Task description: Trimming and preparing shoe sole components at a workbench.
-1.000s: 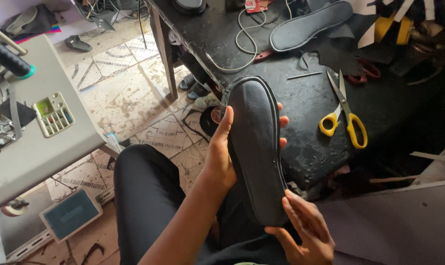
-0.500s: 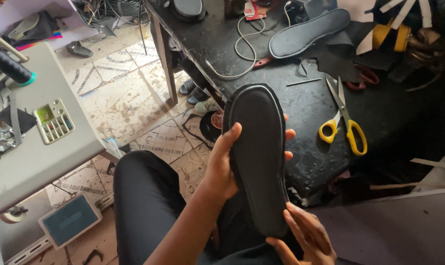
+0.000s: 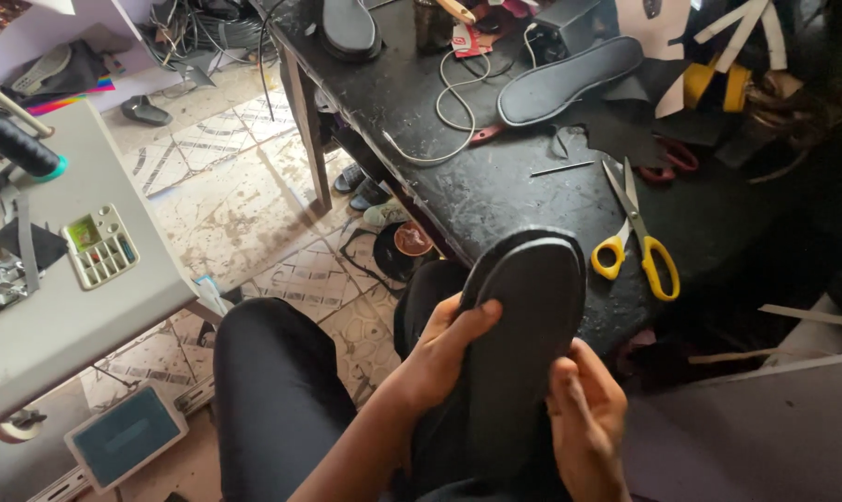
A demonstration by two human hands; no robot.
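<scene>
Seated view, knees below the frame centre. Black shoe sole (image 3: pixel 523 344) held upright over the lap, toe end just above the near edge of the dark worktable (image 3: pixel 495 186). Left hand (image 3: pixel 440 358) gripping the sole's left edge, thumb laid across its face. Right hand (image 3: pixel 584 418) clasped on the lower right edge, fingers curled (fingertips hidden behind the sole). Yellow-handled scissors (image 3: pixel 639 242) on the table to the right; second sole (image 3: pixel 570 79) farther back beside a white cord (image 3: pixel 449 102). Grey sewing-machine table (image 3: pixel 59 316) at left.
</scene>
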